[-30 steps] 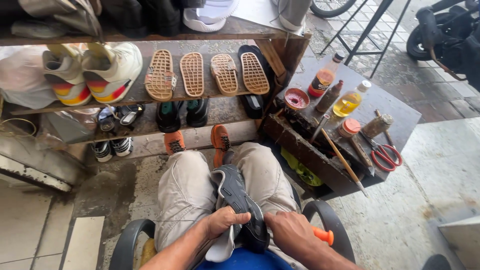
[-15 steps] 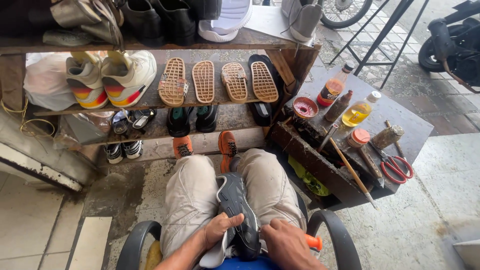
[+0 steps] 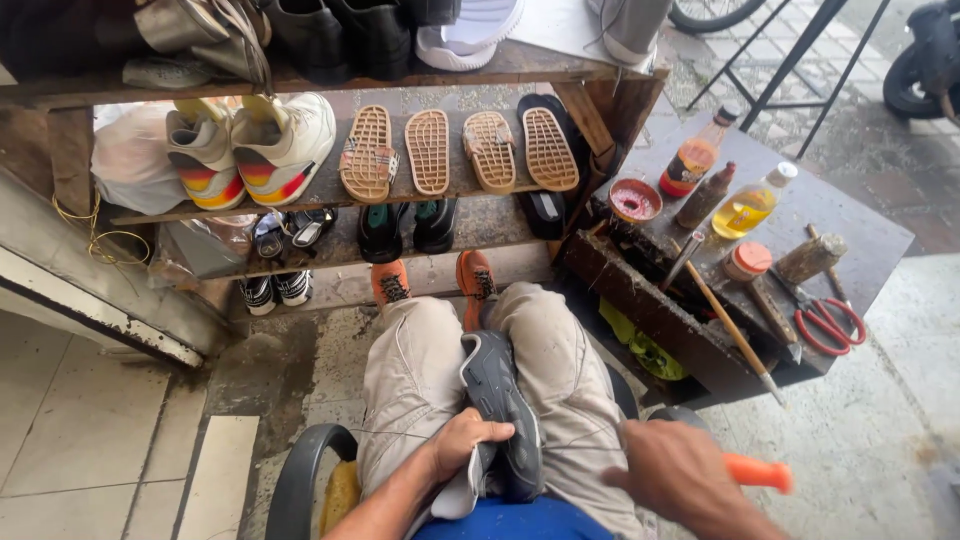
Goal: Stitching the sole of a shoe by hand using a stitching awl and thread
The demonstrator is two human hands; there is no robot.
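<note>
While you are sitting with your knees together, your left hand (image 3: 468, 438) is clamping its fingers over the heel end of a dark grey sneaker (image 3: 500, 405), which is lying sole-up between your thighs, toe pointing away from you. Its rubber sole is looking matte and ridged, and a pale lining is showing just under your palm. A thin thread (image 3: 570, 446) is stretching taut from that hand across to your right hand (image 3: 680, 478), which is closing in a fist around an orange-handled tool (image 3: 757, 472); the smooth plastic grip is sticking out past your knuckles to the right, and its working end is hidden.

Beyond the right hand, a rough wooden workbench (image 3: 880, 240) is carrying glass bottles, red-handled scissors (image 3: 828, 318) and a long wooden-handled brush (image 3: 730, 330); its near corner is sitting close to your right knee. Ahead of the left hand, worn plank shelves (image 3: 330, 190) are holding tan waffle-patterned soles (image 3: 428, 150) and white trainers (image 3: 255, 145). Left of that hand, open concrete and pale tile are lying beside the curved black chair rim (image 3: 300, 470).
</note>
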